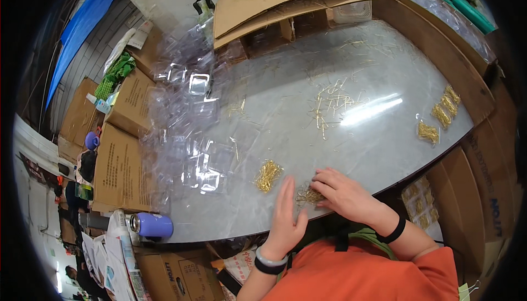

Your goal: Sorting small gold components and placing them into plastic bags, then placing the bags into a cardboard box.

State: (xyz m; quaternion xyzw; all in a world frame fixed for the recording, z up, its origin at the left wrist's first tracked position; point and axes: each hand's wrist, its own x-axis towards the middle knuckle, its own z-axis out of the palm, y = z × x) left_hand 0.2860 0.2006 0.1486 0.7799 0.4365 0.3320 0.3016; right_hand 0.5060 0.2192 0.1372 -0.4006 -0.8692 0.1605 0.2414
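At the near edge of the tabletop (285,131), a small pile of gold wire pieces (308,194) lies between the two hands. The left hand (286,214) is opened flat, fingers straight and thumb spread, with nothing seen gripped. The right hand (345,195) is half curled, its fingertips laid over the pile's right side; whether any wire is pinched cannot be told. Should the pile be pushed unevenly, pieces could be tangled, or spilled over the nearby edge. Just beyond the left hand, a gold bundle (269,176) is placed; by a sideways sweep it might be knocked loose. Toward the middle, loose wires (336,102) are strewn crosswise and could be snagged on one another if gathered hastily. Clear plastic pieces (189,109) are heaped along the left edge, gold bundles (428,132) are grouped by the right edge, and a cardboard structure (236,15) is stood at the far edge.
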